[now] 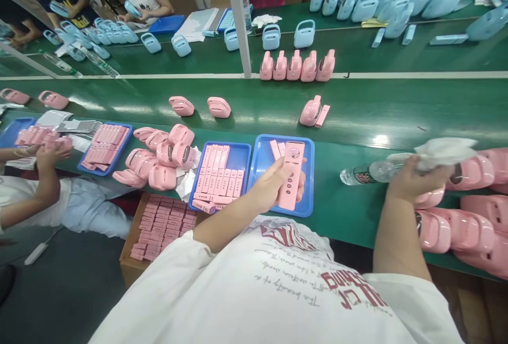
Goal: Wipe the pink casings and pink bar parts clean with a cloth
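Note:
My left hand (273,185) holds a flat pink panel with small dark buttons (292,174) over a blue tray (262,160), where a couple more pink strips (275,148) lie. My right hand (416,177) grips a white cloth (444,152) and rests on a pile of pink plastic casings (456,225) at the right. A second blue tray (240,156), left of the first, is filled with rows of pink panels (218,174).
A clear plastic bottle (367,172) lies on the green bench beside my right hand. More pink casings (159,159) are heaped at left; a cardboard box of pink panels (162,225) stands below. A co-worker's hands (47,151) work at far left. Blue casings (381,0) line the far bench.

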Available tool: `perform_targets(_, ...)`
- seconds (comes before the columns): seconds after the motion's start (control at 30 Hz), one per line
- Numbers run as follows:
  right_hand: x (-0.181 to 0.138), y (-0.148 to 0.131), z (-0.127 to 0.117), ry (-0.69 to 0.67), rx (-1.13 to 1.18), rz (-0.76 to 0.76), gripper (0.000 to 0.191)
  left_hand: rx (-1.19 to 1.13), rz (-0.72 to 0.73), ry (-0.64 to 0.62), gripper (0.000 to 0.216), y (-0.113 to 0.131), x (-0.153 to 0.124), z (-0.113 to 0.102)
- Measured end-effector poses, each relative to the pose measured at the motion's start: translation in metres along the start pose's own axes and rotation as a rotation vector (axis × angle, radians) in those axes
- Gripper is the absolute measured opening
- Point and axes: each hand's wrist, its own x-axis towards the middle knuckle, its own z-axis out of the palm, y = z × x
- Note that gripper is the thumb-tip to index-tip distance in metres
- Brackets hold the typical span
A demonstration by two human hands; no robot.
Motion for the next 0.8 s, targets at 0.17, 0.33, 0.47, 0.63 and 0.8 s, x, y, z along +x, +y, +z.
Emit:
perform_targets(0.17, -0.027, -0.019, -0.001, -0.123, 0.096, -0.036, 0.028, 0.014, 0.025, -0.025, 0.049, 0.002, -0.004, -0.001)
perform_targets(0.33, -0.008, -0.041, -0.025, -0.115, -0.022, -0.012, 0.037, -0.046, -0.004, -0.049, 0.056, 0.005, -0.005, 0.0)
perform_targets(0.47, -0.002, -0.092, -0.045, 0.032, 0.179, -0.025, 0.041, -0.09, -0.052, -0.08, 0.055, 0.002, -0.002, 0.003)
perform_targets(0.63, -0.062, -0.178, -0.061, -0.24, 0.558, -0.289, 0.034, -0.068, -0.047, -0.085, 0.083, -0.004, 0.003, 0.012)
perform_targets(0.8, -0.129, -0.204, -0.065, -0.695, 0.656, -0.928, 0.028, -0.121, 0.038, 0.025, 0.1, -0.002, 0.008, 0.013)
